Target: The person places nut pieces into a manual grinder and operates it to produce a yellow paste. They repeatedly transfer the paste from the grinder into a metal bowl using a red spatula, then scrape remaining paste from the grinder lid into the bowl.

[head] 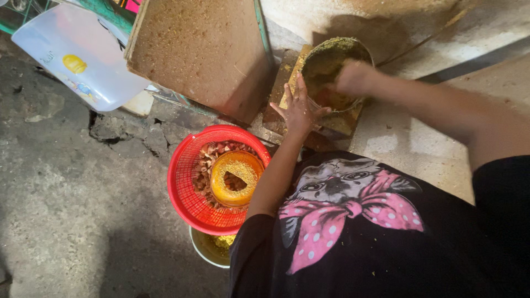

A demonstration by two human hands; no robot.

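Note:
A round metal container (326, 60) coated in yellow-green ground meal stands on a small wooden block (342, 124). My left hand (298, 105) rests flat against the container's near side, fingers spread. My right hand (353, 78) is blurred and sits inside the container's mouth; whether it holds anything I cannot tell. Below my left arm, a red mesh basket (185, 187) holds brown shells and an orange bowl (221, 190) dusted with yellow meal.
A white bucket (207, 251) with yellow meal sits under the red basket. A dusty brown board (204, 52) leans at the top centre. A pale plastic lid (83, 55) lies at the upper left. Rough grey ground (66, 209) spreads to the left.

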